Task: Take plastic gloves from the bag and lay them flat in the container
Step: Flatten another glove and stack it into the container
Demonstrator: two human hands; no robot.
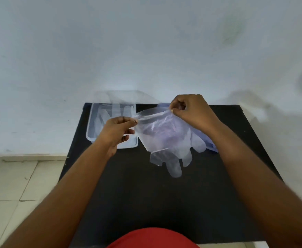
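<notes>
Head view: both hands' grips pinch a clear, crinkled plastic glove (164, 140) by its cuff, fingers dangling.

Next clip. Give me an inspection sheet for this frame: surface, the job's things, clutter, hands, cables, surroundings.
Surface: black table, set against a wall.
Job's things: clear plastic glove held stretched by its cuff above the table, fingers hanging toward the person; clear container at the table's far left, with what look like gloves already in it; bluish bag lying behind the held glove, mostly hidden.
Clutter: nothing seen.
Hands: left hand pinches the cuff's left corner; right hand pinches its right corner.
Cables: nothing seen.
Surroundings: pale wall behind; light tiled floor to the left; red garment at the bottom edge.
</notes>
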